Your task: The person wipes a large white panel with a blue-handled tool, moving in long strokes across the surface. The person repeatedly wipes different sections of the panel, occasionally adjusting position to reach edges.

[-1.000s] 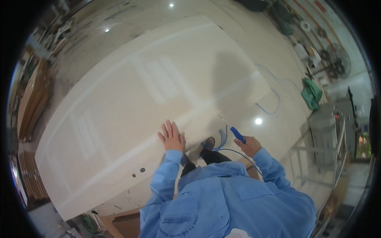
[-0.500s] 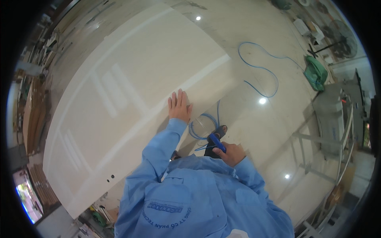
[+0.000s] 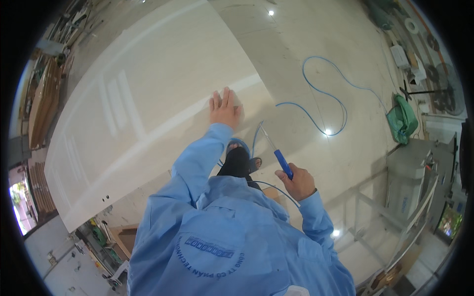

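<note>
A large, pale, smooth panel [image 3: 163,59] spans the left and middle of the view, with small dark holes near its lower edge. My left hand [image 3: 225,109] lies flat on it near the right-hand edge, fingers stretched out and holding nothing. To the right, clear of the panel, my right hand [image 3: 302,181] is wrapped round the blue handle of an air blow gun [image 3: 282,160]. Its thin metal nozzle points away from me, toward the panel's edge. A blue air hose [image 3: 279,188] runs by my right hand and in front of my body.
More blue hose [image 3: 323,92] snakes over the pale floor to a green bag [image 3: 402,121] at right. Near the bag are a standing fan [image 3: 447,93] and a grey cabinet [image 3: 412,172]. A metal frame [image 3: 368,207] stands at lower right. Brown boards [image 3: 44,103] lean at far left.
My right hand has moved outward to the right with the blow gun, and its nozzle now shows. My left hand stays flat on the panel. The whole view has shifted, and my feet show more.
</note>
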`<state>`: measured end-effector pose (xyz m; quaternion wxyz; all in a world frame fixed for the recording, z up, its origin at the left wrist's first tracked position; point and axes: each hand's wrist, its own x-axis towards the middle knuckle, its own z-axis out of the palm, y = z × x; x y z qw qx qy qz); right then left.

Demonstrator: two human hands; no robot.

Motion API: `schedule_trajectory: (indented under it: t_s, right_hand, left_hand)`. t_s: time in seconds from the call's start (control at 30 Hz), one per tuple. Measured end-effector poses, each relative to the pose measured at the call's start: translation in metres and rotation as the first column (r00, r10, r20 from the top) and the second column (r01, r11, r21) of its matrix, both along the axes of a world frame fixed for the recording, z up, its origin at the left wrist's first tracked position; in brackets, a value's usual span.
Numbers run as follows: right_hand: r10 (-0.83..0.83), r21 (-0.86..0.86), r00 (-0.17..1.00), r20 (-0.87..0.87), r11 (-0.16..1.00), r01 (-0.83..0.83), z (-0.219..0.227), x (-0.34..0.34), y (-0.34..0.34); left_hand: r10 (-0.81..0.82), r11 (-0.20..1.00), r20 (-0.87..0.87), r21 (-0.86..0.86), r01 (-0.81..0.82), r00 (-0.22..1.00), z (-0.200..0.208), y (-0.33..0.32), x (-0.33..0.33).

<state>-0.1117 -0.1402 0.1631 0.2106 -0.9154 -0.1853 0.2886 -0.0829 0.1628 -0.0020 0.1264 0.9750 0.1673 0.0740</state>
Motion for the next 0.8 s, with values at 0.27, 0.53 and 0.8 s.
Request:
schedule_trajectory:
  t_s: [0.27, 0.53, 0.8]
  right_hand:
    - [0.12, -0.034, 0.991, -0.051, 0.992, -0.122, 0.01, 0.107, 0.0]
    - [0.372, -0.132, 0.887, -0.272, 0.899, -0.417, 0.018, 0.242, 0.033]
    - [0.699, -0.069, 0.651, -0.297, 0.664, -0.744, 0.014, 0.349, 0.087]
  left_hand:
    - [0.04, 0.996, 0.029, -0.078, -0.037, 0.999, 0.011, -0.025, 0.027]
    - [0.229, 0.962, -0.091, -0.132, -0.239, 0.969, 0.025, -0.056, 0.053]
    - [0.529, 0.768, -0.21, -0.292, -0.569, 0.822, 0.054, -0.102, 0.097]
